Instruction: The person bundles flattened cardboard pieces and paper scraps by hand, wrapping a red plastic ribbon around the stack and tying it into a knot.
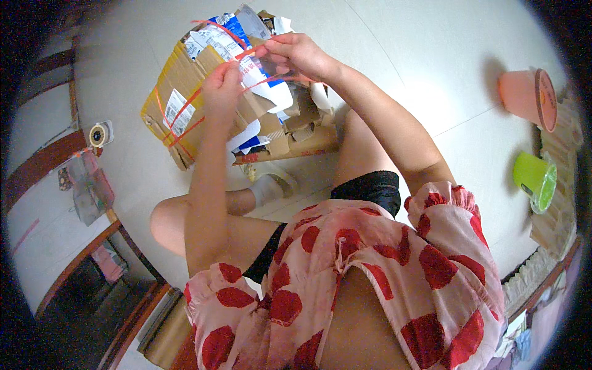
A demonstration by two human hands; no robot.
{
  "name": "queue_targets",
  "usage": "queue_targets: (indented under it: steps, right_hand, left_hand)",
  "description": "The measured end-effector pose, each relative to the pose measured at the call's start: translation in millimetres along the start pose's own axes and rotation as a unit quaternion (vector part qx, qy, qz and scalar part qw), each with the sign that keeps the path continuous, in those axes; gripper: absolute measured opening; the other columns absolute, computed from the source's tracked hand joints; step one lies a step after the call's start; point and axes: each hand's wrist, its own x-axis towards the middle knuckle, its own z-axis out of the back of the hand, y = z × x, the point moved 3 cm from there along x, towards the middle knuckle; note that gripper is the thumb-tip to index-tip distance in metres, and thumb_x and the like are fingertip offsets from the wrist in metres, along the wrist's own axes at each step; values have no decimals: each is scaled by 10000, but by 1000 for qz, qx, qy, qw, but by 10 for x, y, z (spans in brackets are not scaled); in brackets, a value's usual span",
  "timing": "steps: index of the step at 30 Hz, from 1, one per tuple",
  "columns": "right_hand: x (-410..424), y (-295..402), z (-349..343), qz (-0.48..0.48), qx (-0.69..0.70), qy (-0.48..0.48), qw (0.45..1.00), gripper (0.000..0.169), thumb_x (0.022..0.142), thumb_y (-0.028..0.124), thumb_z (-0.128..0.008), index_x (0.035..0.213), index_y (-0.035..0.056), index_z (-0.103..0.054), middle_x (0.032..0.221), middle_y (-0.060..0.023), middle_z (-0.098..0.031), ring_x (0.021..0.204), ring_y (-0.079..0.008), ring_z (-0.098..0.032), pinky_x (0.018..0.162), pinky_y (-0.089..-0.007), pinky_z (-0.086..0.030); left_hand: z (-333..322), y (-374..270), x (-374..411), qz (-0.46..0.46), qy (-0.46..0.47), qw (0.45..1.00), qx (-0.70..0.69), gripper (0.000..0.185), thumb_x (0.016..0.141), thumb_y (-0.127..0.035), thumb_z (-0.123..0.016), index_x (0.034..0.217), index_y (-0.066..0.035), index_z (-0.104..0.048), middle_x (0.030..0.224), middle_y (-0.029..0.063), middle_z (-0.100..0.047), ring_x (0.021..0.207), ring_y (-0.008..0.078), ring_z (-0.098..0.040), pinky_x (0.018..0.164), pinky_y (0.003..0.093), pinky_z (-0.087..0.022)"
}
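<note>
A bundle of flattened cardboard boxes [185, 76] and printed packaging lies on the floor before me. Red plastic twine [187, 104] runs around its left part and up to my hands. My left hand [222, 81] is closed on the twine over the middle of the bundle. Above and to the right of it, my right hand [289, 51] pinches another stretch of twine between thumb and fingers. Some twine spans the short gap between the hands, and another strand passes below my right hand. A white label [179, 111] is stuck on the cardboard at the left.
A pink bin [522, 95] and a green bin [532, 178] with a clear liner stand at the right. At the left are a roll of tape [97, 135], a hanging plastic bag [90, 189] and dark wooden furniture [78, 263]. My bent legs are close to the bundle.
</note>
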Motion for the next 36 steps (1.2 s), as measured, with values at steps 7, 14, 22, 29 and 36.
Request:
queue_targets:
  steps: [7,14,22,29,36]
  right_hand:
    - [-273,-16,153,-1,21,-97,995,252,879,206,-423,857,-2,-564,557,30,-409,395,-67,-357,332,-196,-273]
    - [-461,147,115,-13,32,-138,990,276,897,212,-396,904,-22,-543,524,32,-346,442,-79,-383,399,-198,-317]
    - [-179,882,-796,137,-379,24,915,301,830,234,-446,719,5,-607,590,-57,-589,490,-124,-534,478,-271,-442]
    - [707,830,-599,30,-298,45,953,305,830,237,-448,722,3,-611,622,-63,-616,527,-158,-593,529,-304,-493]
    - [84,1198,-602,377,-607,-300,632,243,725,276,-600,711,33,-597,646,-131,-579,578,-282,-566,501,-367,-456]
  left_hand:
    - [147,160,-41,-89,6,988,125,259,835,-180,-472,645,-5,-491,549,-10,-445,508,62,-400,452,230,-338]
    - [34,180,-103,-146,50,950,273,244,827,-190,-486,666,-9,-512,563,79,-490,492,173,-449,471,302,-363]
    - [47,178,-182,-338,96,867,355,164,826,-163,-472,867,-33,-563,761,146,-542,707,306,-537,611,370,-424]
    - [2,91,-200,-243,109,903,337,199,843,-191,-458,838,-25,-567,763,128,-559,694,276,-543,611,341,-421]
    - [218,140,-257,-147,12,943,298,236,838,-222,-471,785,-12,-565,675,112,-541,628,217,-532,592,312,-413]
